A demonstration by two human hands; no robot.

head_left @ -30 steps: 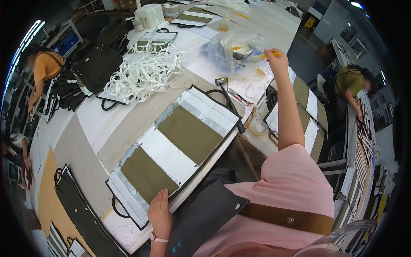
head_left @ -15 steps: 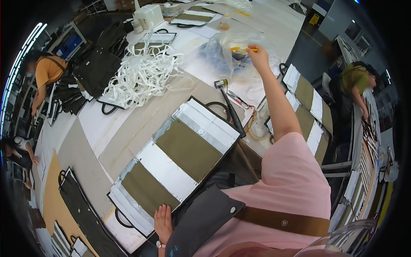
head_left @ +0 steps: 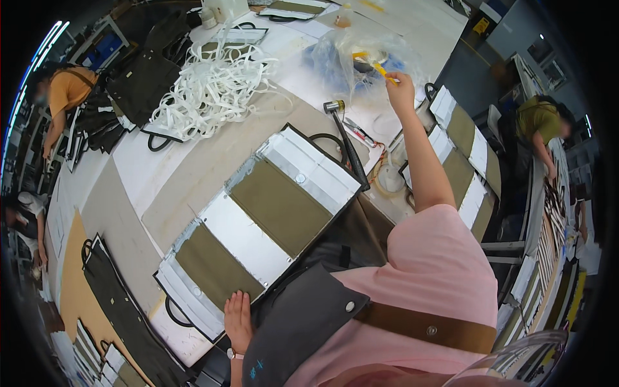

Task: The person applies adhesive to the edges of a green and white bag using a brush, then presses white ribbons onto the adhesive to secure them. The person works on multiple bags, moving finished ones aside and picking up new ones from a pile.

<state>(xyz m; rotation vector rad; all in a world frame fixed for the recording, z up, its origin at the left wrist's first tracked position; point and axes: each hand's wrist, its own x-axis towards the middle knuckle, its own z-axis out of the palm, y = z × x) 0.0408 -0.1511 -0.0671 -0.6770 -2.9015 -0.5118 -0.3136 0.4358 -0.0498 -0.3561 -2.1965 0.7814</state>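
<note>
One striped panel (head_left: pixel 258 222) near, left hand (head_left: pixel 238 320) flat on it; right hand (head_left: pixel 400 90) pinching yellow tool (head_left: pixel 382 69); one hammer (head_left: pixel 345 138); white worktable (head_left: pixel 161 168), workshop.

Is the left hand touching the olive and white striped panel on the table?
Touching. The head view shows the left hand lying flat on the near edge of the striped panel, fingers spread on it with no gap.

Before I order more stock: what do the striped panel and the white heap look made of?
Striped panel: olive bands look like matte woven canvas, pale bands glossier, maybe plastic-covered. White heap: loose flat strips, likely webbing or tape; can't tell which.
</note>
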